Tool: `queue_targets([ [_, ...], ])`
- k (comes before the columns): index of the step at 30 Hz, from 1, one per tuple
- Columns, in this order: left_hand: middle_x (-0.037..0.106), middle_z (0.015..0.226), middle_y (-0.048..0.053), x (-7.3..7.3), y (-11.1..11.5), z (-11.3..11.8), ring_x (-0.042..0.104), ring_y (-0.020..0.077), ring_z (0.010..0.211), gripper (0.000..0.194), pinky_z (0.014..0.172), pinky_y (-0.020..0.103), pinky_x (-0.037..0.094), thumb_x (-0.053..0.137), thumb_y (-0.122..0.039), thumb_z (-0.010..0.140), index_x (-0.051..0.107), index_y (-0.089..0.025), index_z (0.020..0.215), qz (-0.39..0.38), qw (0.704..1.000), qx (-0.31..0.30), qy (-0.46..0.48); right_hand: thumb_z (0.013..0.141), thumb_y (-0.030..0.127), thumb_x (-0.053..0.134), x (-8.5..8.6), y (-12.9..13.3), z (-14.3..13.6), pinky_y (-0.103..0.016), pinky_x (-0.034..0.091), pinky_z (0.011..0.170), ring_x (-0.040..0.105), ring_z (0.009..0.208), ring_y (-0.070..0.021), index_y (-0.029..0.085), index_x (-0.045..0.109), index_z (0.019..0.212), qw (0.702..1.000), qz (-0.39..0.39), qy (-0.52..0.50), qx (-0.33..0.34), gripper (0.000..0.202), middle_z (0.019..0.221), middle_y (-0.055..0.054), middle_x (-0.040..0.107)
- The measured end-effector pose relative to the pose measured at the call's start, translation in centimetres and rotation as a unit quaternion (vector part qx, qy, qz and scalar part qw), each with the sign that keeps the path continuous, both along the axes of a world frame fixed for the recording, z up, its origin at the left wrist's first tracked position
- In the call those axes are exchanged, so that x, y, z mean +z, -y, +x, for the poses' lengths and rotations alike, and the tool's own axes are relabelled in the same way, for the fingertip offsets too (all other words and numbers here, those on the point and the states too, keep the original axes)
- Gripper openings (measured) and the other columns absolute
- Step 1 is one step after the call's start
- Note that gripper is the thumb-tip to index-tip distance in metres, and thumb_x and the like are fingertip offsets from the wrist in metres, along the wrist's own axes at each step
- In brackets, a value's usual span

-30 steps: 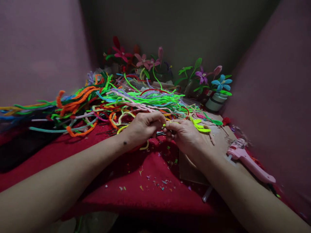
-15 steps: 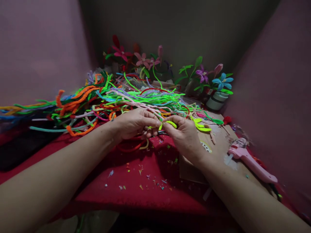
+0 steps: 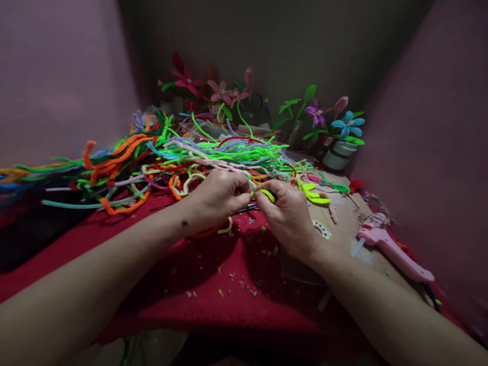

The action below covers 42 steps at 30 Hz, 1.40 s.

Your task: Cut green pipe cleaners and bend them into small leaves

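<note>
My left hand [image 3: 219, 195] and my right hand [image 3: 287, 213] meet fingertip to fingertip over a red cloth [image 3: 213, 264]. Between them they pinch a short neon-yellow pipe cleaner piece [image 3: 267, 194], bent into a small loop. Just behind the hands lies a big loose heap of pipe cleaners [image 3: 171, 152] in green, orange, pink and other colours. A few finished yellow-green bent pieces [image 3: 314, 195] lie to the right of my right hand.
A pink glue gun [image 3: 389, 246] lies at the right on a brown board [image 3: 343, 223]. Pipe-cleaner flowers [image 3: 221, 91] stand at the back; a blue one sits in a white pot [image 3: 337, 155]. Small cuttings litter the cloth. Walls close in on both sides.
Both hands have kept working the yellow piece, shifting slightly up and left; the piece now shows more clearly as a loop in my right fingers.
</note>
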<state>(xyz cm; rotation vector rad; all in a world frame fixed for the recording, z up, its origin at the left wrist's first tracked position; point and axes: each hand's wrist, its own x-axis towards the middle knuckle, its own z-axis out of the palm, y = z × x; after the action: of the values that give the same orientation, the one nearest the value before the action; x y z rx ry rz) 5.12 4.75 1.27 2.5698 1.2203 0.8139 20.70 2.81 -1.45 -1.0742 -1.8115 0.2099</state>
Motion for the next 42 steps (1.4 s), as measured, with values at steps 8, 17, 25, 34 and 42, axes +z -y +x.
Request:
queue_targets([
  [8,0.058,0.065,0.003,-2.0,1.3,0.8,0.054,0.0167,0.061,0.020,0.053,0.028,0.040,0.042,-0.012,0.086,0.055,-0.015,0.071,0.458,0.871,-0.018,-0.178,0.058,0.013,0.056,0.8,-0.9,0.3,-0.022,0.028,0.043,0.037,0.043,-0.0059,0.015,0.049,0.046,0.841,-0.388,-0.338,0.167,0.014,0.045,0.005,0.044],
  [17,0.056,0.065,0.001,-0.9,-2.4,-1.3,0.044,0.0054,0.045,0.014,0.037,0.016,0.033,0.055,-0.020,0.080,0.058,-0.011,0.090,-0.323,0.896,-0.020,0.304,0.065,0.019,0.063,1.5,-0.8,0.5,-0.022,0.030,0.044,0.040,0.043,-0.0060,0.014,0.061,0.066,0.874,-0.311,-0.319,0.194,0.005,0.051,0.004,0.054],
  [25,0.048,0.041,-0.001,-1.2,-1.9,-1.7,0.034,0.0052,0.029,0.027,0.025,0.013,0.026,0.051,-0.033,0.085,0.061,-0.009,0.076,-0.632,0.661,-0.197,0.354,0.077,0.013,0.057,1.3,-0.5,0.5,-0.025,0.042,0.065,0.053,0.068,-0.0104,0.017,0.062,0.074,0.963,-0.123,-0.152,0.185,0.007,0.073,0.001,0.058],
  [34,0.051,0.044,-0.001,-2.2,-1.3,-1.4,0.027,0.0017,0.028,0.031,0.028,0.012,0.023,0.052,-0.037,0.084,0.062,-0.009,0.076,-0.653,0.617,-0.238,0.369,0.081,0.008,0.053,1.2,-0.2,0.7,-0.025,0.042,0.068,0.053,0.073,-0.0110,0.018,0.059,0.076,0.988,0.025,-0.050,0.145,0.013,0.075,0.001,0.057],
  [42,0.043,0.049,-0.004,-0.1,-0.1,-0.7,0.028,0.0042,0.039,0.027,0.038,0.019,0.022,0.055,-0.032,0.079,0.048,-0.016,0.058,-0.327,0.919,-0.104,0.194,0.075,0.015,0.055,1.8,0.2,0.5,-0.025,0.037,0.059,0.049,0.062,-0.0109,0.016,0.061,0.070,0.984,-0.129,-0.090,0.084,0.007,0.066,0.000,0.057],
])
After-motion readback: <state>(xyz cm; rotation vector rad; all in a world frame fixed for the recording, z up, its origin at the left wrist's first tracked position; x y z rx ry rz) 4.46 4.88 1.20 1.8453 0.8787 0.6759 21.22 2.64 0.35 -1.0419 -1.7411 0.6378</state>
